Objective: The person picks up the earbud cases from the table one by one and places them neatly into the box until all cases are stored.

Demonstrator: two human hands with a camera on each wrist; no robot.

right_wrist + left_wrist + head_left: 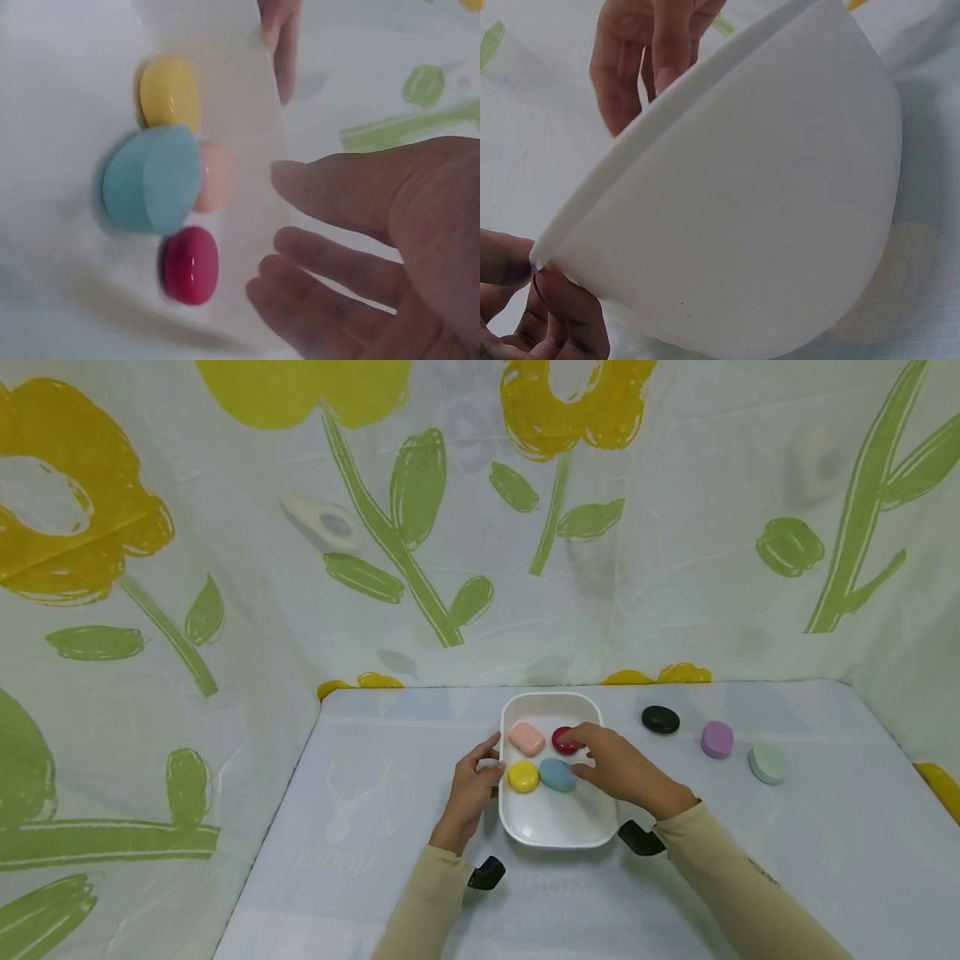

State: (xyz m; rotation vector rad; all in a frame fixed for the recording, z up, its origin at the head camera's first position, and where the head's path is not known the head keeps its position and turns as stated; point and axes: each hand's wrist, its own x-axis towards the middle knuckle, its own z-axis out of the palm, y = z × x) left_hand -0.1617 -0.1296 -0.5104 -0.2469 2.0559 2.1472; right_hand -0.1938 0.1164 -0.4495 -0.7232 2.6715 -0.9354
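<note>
A white plastic basin (pixel 570 822) stands on the table in the head view. My left hand (pixel 465 793) pinches its left rim between thumb and fingers, which the left wrist view shows close up. Inside lie smooth rounded pieces: a pink one (pixel 527 739), a dark red one (pixel 562 741), a yellow one (pixel 523 777) and a light blue one (pixel 557 774). Over the basin's right side my right hand (pixel 626 768) is spread with nothing in its grasp. Its fingertips overlap the red piece in the head view; the right wrist view has thumb and fingers apart, clear of the pieces.
To the right of the basin, a black piece (pixel 661 720), a purple piece (pixel 717 739) and a pale green piece (pixel 767 763) lie on the table (pixel 390 852). A flower-patterned white cloth (pixel 675 602) hangs behind and at the sides.
</note>
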